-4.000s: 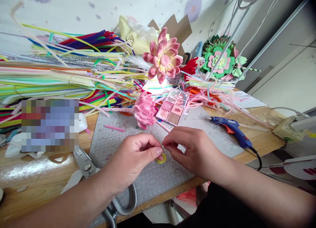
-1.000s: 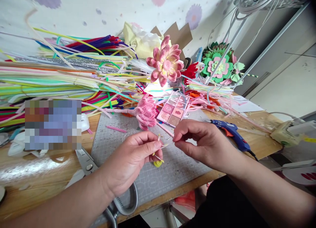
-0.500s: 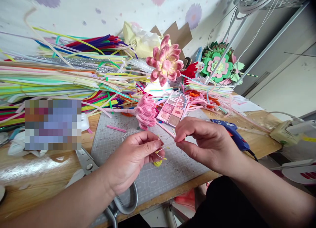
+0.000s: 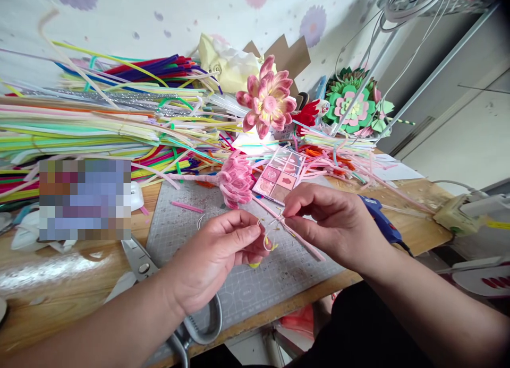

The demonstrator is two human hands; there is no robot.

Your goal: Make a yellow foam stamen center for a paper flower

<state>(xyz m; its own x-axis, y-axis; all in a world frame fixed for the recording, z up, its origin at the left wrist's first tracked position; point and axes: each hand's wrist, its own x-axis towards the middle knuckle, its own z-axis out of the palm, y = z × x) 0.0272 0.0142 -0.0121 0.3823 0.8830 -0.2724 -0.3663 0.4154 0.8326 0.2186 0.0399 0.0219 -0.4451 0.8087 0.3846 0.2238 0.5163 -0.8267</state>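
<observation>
My left hand [image 4: 229, 246] is closed in a pinch on a yellow pipe cleaner piece [image 4: 255, 264], mostly hidden by the fingers. Thin pale strands with yellow fuzzy bits [image 4: 271, 245] curl out from its fingertips. To the right, my right hand [image 4: 332, 227] has thumb and index drawn together; whatever lies between them is too fine to make out. Both hands hover over a grey cutting mat [image 4: 243, 299]. Just beyond them lie a pink pipe cleaner flower [image 4: 236, 181], a makeup palette [image 4: 280, 176] and pink stems [image 4: 306, 245].
Large scissors [image 4: 142, 267] lie beneath my left forearm. A blue glue gun [image 4: 380, 216] sits behind my right wrist. Bundles of coloured pipe cleaners [image 4: 79, 129] cover the back left. A pink-and-yellow flower [image 4: 269, 100] and a green paper flower [image 4: 350, 108] stand behind.
My right hand has shifted slightly and its fingertips have risen a little, uncovering pink stems on the mat. The strands at my left fingertips now curl in loops instead of stretching towards the right hand.
</observation>
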